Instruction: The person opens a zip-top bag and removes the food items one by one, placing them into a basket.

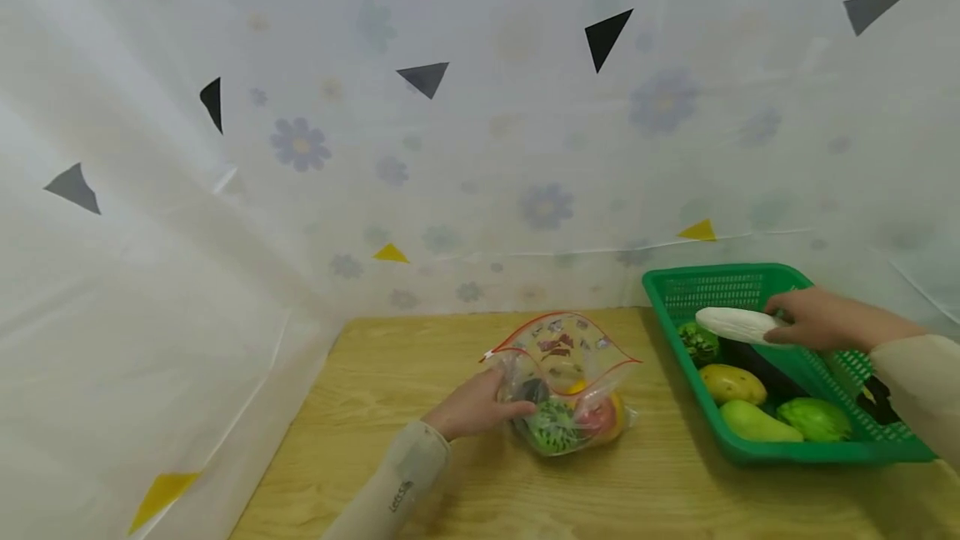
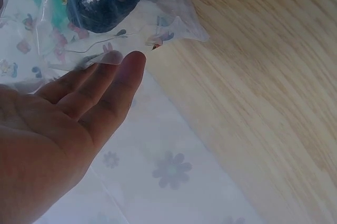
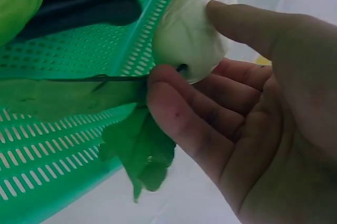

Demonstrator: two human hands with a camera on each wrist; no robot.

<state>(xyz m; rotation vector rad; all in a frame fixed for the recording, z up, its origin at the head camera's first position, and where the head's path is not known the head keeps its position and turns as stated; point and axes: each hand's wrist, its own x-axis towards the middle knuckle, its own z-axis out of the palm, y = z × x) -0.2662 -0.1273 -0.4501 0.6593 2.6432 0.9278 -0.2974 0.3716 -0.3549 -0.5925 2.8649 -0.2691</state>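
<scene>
In the head view my left hand is at the left side of a clear zip bag. Its thumb lies across the front of the bag, and the left wrist view shows its fingers extended along the plastic. Inside the bag are a dark round item, a green patterned round one and a reddish fruit. Over the green basket, my right hand grips a white radish between thumb and fingers. Green leaves hang by its end in the right wrist view.
Within the basket lie a long dark eggplant, a yellow potato, a green pear and other green vegetables. The wooden table meets a flower-print sheet behind and at left.
</scene>
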